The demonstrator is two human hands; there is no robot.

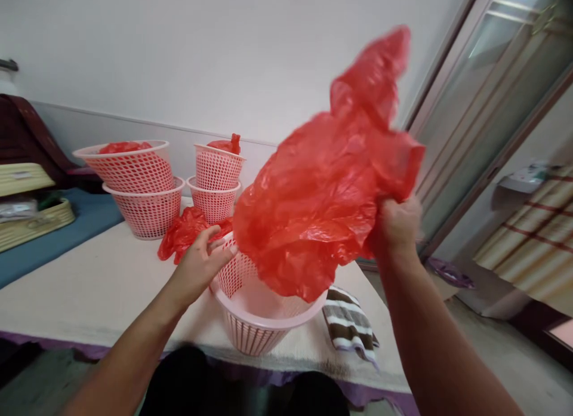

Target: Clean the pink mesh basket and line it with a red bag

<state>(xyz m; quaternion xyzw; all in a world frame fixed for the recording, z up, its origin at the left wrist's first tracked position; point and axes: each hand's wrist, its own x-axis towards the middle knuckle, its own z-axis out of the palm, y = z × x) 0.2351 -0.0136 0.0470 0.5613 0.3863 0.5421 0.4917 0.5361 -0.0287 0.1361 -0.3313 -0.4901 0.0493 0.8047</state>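
With bare right forearm (425,320) outstretched, clenched crinkled, translucent red bag (308,195) in right hand (400,225) over round, latticed pink basket (250,335). Held left hand (205,261) half open at its rim (273,323), with grip unclear.

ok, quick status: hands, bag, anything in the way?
Right hand gripping red bag over front basket. Left hand open at its rim, contact unclear. Bag hides part of the basket.

1. The front basket (253,337) stands on the table (98,290).
2. Over the front basket's mouth: the raised bag (308,195).
3. Just right of the front basket: a cloth (351,321).
4. Behind it, leftward: a bag heap (185,230).
5. Farther behind and left of it: two basket stacks (217,172), bags (126,147) in their tops.
6. Farthest behind it: the wall (179,52).
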